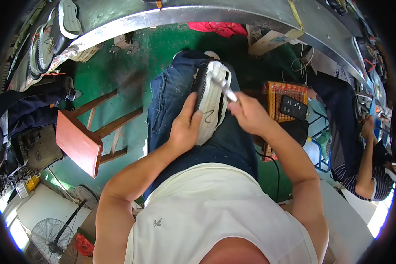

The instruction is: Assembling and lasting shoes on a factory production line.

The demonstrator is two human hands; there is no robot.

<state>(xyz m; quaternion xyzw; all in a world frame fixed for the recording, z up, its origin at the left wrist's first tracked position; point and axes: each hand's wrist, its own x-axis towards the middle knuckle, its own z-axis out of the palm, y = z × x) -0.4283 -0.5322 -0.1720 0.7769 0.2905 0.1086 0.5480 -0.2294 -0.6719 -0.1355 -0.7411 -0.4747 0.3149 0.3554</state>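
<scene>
A shoe (212, 103) with a white sole and a black upper lies sole-up on my lap, across my blue jeans (171, 97). My left hand (187, 125) grips the shoe along its left side, thumb up on the black upper. My right hand (250, 113) holds a small metal hammer (222, 83) by its handle, its head resting on the toe end of the white sole.
A red wooden stool (81, 141) stands to my left on the green floor. A curved metal workbench (171, 15) with shoes (53, 35) on it runs along the top. On my right sits another person (361, 149), beside a patterned stool with a black remote (293, 107). A fan (48, 235) is at lower left.
</scene>
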